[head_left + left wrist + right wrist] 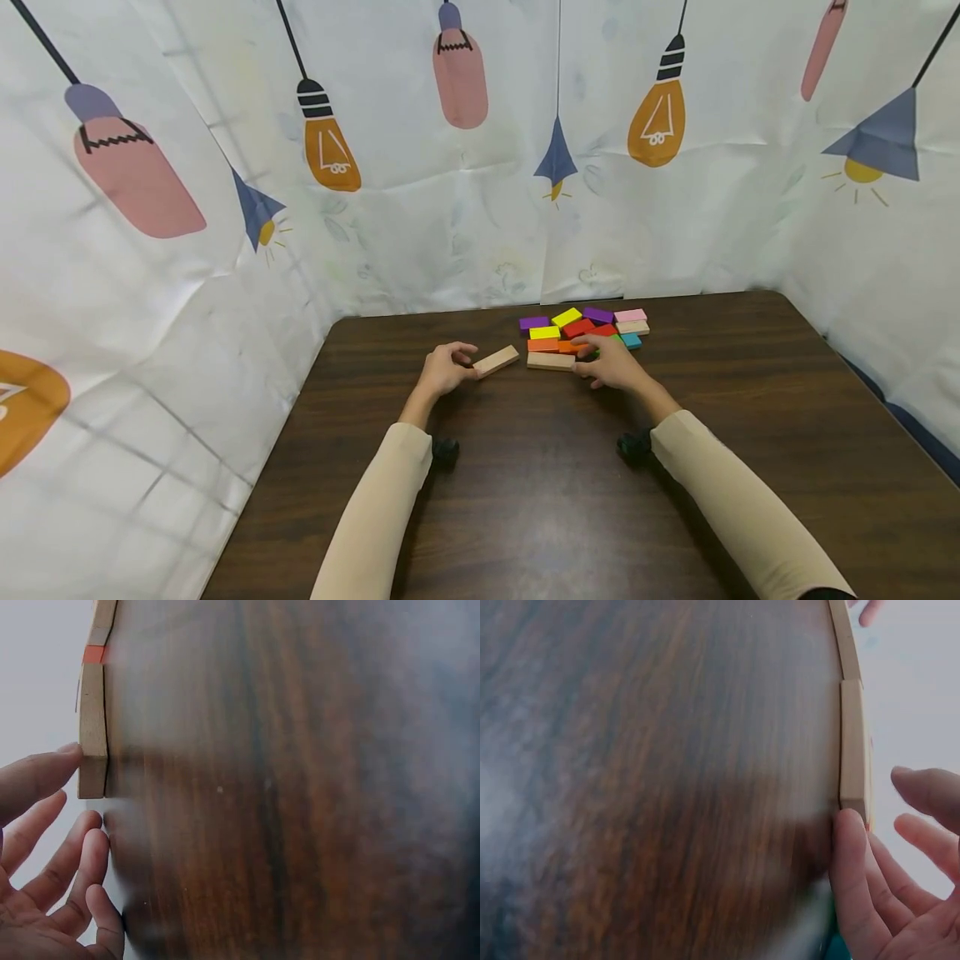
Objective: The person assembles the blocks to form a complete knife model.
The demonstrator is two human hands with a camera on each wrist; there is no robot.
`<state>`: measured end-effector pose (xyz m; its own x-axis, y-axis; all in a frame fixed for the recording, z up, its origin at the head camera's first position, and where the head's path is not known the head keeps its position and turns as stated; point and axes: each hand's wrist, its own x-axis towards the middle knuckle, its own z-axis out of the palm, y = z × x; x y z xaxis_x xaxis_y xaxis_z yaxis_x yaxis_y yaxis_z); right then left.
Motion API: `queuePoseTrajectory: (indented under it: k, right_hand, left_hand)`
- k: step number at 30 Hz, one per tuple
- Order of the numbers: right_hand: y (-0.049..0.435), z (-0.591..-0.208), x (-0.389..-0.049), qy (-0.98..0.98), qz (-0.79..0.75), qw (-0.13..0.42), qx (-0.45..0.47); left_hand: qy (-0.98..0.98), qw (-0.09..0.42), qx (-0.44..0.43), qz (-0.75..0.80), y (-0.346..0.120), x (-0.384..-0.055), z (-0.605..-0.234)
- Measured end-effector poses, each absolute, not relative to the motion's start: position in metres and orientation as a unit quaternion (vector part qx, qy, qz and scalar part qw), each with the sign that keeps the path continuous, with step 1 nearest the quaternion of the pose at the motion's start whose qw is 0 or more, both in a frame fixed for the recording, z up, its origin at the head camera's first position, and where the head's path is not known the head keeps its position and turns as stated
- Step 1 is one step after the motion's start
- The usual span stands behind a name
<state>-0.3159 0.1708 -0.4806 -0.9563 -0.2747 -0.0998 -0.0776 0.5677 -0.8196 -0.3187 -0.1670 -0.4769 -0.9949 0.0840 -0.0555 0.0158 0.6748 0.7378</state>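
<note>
Two plain wooden blocks lie on the table in front of a group of coloured ones. The left block (497, 362) is turned at an angle, and my left hand (446, 369) is at its near left end. In the left wrist view one fingertip (69, 749) touches that block's edge while the other fingers spread apart. The right block (551, 362) lies along the front of the group. My right hand (611, 364) reaches its right end, where a fingertip (849, 819) touches it in the right wrist view. This hand partly covers the coloured blocks behind.
Behind the hands lie orange blocks (543, 345), yellow blocks (544, 332), red blocks (579, 328), purple blocks (535, 322), a pink block (630, 315) and a blue block (631, 341). The brown table (525, 517) ends at a patterned curtain (465, 217).
</note>
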Motion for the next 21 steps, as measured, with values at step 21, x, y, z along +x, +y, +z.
queuePoseTrajectory:
  k: [21]
  right_hand:
    - [0.156, -0.481, -0.322, 0.908, -0.4, 0.092, -0.084]
  left_hand:
    - [0.924, 0.059, 0.013, 0.377, -0.167, -0.323, -0.474]
